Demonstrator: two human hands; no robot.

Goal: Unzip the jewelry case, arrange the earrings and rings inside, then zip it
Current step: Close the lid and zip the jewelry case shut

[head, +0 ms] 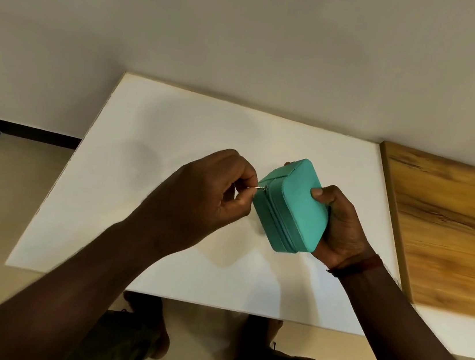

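Right now the left hand pinches the metal zipper pull; the right hand grips the rounded teal jewelry case.

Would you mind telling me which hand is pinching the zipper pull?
The left hand pinches the pull; the right hand only grips the case.

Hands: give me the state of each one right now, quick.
Left hand: closed, pinching the small silver zipper pull.
Right hand: closed, gripping the teal rectangular zippered jewelry case.
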